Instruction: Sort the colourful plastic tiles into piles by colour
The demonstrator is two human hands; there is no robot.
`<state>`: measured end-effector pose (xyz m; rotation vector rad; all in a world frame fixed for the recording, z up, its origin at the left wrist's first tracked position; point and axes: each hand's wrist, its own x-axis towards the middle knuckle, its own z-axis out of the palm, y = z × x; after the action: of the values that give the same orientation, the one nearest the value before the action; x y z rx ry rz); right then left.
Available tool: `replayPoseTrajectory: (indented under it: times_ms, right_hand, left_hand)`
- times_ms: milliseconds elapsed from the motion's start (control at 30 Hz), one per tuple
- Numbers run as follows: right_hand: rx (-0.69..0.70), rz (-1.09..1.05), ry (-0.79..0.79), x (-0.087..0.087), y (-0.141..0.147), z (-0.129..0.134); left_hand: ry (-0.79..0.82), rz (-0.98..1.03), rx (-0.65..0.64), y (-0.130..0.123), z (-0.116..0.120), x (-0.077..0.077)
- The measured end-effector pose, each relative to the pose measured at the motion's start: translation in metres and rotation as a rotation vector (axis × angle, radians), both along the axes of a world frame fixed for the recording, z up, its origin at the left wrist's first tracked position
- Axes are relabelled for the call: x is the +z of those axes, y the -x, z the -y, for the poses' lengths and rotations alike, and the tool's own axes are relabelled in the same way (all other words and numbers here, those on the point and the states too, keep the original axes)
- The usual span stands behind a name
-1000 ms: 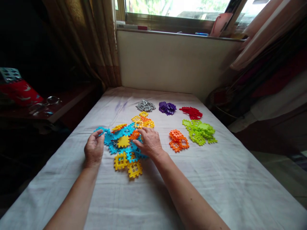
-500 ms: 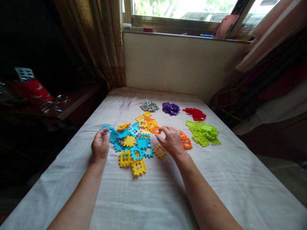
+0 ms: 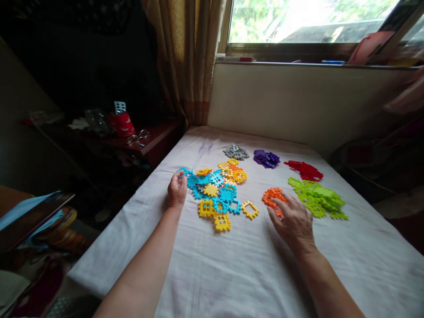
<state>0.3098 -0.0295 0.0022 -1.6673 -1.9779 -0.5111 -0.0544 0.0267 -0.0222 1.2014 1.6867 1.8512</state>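
Observation:
My left hand (image 3: 177,189) is closed, thumb and fingertips pinching a blue interlocking tile (image 3: 184,171) at the left edge of the mixed pile. That pile has blue tiles (image 3: 228,192), yellow tiles (image 3: 221,221) and a few orange ones, with notched square edges, some solid and some framed. To its right, my right hand (image 3: 293,218) reaches over a small heap of orange tiles (image 3: 272,194), thumb and fingers apart around its near side. The hand partly hides this heap. A yellow-orange frame tile (image 3: 249,210) lies alone between the mixed pile and the orange heap.
Along the back lie heaps of grey tiles (image 3: 236,152), purple tiles (image 3: 266,159) and red tiles (image 3: 304,170). Lime green tiles (image 3: 318,198) spread right of my right hand. A sheet covers the surface (image 3: 232,274). Eyeglasses (image 3: 138,137) rest on a dark side table at left.
My right hand has moved right from the mixed pile to the orange heap, carrying an orange tile there. My left hand stays at the blue tile. The view has turned left.

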Motion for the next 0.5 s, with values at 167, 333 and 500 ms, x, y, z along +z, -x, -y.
replayPoseTrajectory:
  times_ms: [167,333,500]
  right_hand:
    - [0.189,-0.038,-0.036,-0.003,0.017,0.016]
    - [0.297,-0.041,-0.096,-0.009,0.019,0.025]
    - [0.31,-0.075,-0.14,-0.018,0.009,0.022]
  left_hand:
    - [-0.002,-0.095,0.015,0.012,0.026,0.014]
    - [0.033,-0.266,0.06,0.058,0.075,0.047]
    - [0.132,-0.413,0.267,0.147,0.14,0.097]
